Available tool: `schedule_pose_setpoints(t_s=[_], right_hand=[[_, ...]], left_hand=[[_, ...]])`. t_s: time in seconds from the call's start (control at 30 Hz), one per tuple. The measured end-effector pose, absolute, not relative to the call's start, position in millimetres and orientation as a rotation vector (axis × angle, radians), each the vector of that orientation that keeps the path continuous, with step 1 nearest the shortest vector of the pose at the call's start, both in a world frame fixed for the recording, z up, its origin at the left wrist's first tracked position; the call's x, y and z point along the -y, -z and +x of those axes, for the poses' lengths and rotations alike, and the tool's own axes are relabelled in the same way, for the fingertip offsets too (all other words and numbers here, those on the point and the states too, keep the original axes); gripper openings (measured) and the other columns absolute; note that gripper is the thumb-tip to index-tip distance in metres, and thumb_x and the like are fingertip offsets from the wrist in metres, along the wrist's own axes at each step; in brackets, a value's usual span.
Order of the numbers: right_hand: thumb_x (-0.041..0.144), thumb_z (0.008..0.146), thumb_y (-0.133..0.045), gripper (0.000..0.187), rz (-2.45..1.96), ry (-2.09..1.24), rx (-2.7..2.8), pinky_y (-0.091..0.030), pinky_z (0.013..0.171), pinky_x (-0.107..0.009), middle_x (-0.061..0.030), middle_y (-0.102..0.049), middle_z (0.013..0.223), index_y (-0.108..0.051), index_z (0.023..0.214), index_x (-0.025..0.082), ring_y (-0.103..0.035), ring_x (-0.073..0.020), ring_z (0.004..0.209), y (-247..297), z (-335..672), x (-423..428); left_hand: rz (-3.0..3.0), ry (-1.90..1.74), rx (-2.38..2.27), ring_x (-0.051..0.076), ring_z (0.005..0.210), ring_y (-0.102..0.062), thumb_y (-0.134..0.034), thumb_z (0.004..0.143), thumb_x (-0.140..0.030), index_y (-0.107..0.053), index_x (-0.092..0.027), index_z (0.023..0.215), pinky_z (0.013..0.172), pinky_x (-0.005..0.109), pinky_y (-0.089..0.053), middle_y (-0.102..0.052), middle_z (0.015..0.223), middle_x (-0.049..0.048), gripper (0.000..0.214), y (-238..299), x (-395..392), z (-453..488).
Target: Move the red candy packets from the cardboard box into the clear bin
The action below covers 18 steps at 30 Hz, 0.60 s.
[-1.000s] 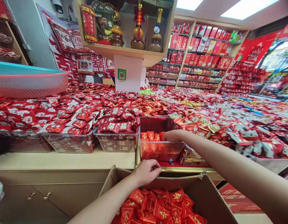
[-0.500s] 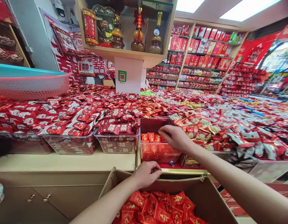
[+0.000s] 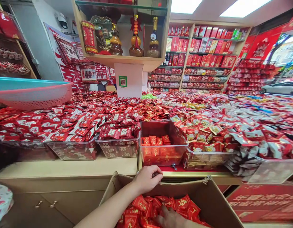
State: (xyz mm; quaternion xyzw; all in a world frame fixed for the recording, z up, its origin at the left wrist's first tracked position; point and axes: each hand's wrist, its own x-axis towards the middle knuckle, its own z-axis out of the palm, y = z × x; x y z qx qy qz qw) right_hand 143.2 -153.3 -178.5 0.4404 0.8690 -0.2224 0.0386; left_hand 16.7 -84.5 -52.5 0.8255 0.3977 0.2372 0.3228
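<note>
Currently, the right hand (image 3: 171, 217) is sunk among glossy red packets with gold lettering (image 3: 140, 204) in an open brown cardboard carton (image 3: 215, 199); its fingers are blurred and partly hidden, so whether a packet is gripped cannot be told. The left hand (image 3: 148, 179) is held loosely curled at the carton's far edge; whether anything is pinched there can't be made out. Similar packets are seen low in a clear rectangular plastic bin (image 3: 156, 128) on the counter, just beyond the left hand, with the bin's front wall in between. That bin is flanked tightly: on the left by maroon packets with pale print (image 3: 115, 133), on the right by red-and-cream packets (image 3: 203, 136), both heaped above their tubs. The carton's far-left side is crossed by the left forearm. Space above the rear is taken by a pale wooden display cabinet (image 3: 124, 60) on a white post (image 3: 130, 87). Packets at far left are overhung by a pink perforated plastic basket (image 3: 37, 99).
</note>
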Motion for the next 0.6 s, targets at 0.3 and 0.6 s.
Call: schedule_pose_setpoints(t_s=[0.3,0.6], right_hand=[[0.014,0.06,-0.055,0.027,1.135,0.319,-2.629,-0.045,0.046,-0.03,-0.0105,-0.062,0.075,-0.062,0.085,0.02,-0.059,-0.0246,0.062,117,143,154],[0.029,0.061,-0.063,0.033,1.5,1.126,-3.282,-0.039,0.079,-0.027,-0.0031,-0.054,0.099,-0.051,0.09,0.02,-0.049,-0.0162,0.092,13,178,156]], left_hand=[[2.018,-0.614,-0.978,0.011,0.06,-0.053,-0.044,0.074,-0.032,-0.057,-0.015,0.08,0.056,0.02,-0.039,-0.061,0.067,0.001,0.022,48,85,18],[1.299,-0.632,-0.611,0.017,0.089,-0.053,-0.043,0.075,-0.046,-0.048,-0.018,0.102,0.077,0.03,-0.041,-0.054,0.104,0.0082,0.039,13,107,22]])
